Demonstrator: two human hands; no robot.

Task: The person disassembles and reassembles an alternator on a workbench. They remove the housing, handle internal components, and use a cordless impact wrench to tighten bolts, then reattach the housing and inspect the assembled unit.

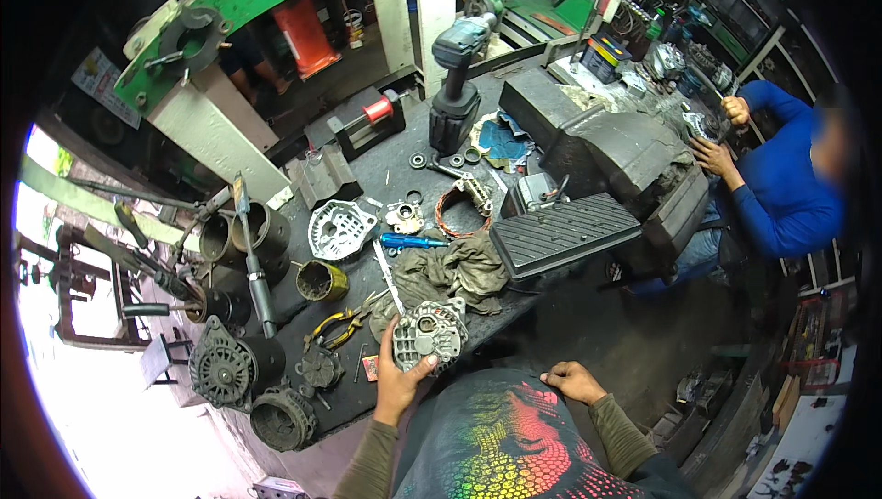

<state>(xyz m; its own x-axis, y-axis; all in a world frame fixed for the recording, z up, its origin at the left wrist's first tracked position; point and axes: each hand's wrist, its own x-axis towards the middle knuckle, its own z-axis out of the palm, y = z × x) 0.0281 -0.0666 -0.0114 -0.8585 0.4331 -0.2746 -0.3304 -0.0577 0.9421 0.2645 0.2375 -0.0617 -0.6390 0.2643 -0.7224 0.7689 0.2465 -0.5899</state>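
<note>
My left hand (399, 381) is closed round the side of a silver alternator (430, 335), its thumb lying over the lower edge. The alternator is at the bench's near edge, its ribbed face with round openings turned up. Over the dark shirt's right side, my right hand (577, 382) is curled; whatever its fingers may hold is hidden. A crumpled grey-brown rag (450, 271) lies just beyond the alternator. Past it are a blue-handled screwdriver (412, 241), a silver slotted housing (340, 230) and a copper-wound stator ring (462, 214). Yellow-handled pliers (334, 324) lie to the left.
Dirty alternators (223, 366) and an open can (321, 281) crowd the left. A cordless impact wrench (455, 85) stands upright at the back. A large black ribbed casing (565, 234) blocks the right. Beyond, a co-worker in a blue sleeve (781, 214) handles metal parts.
</note>
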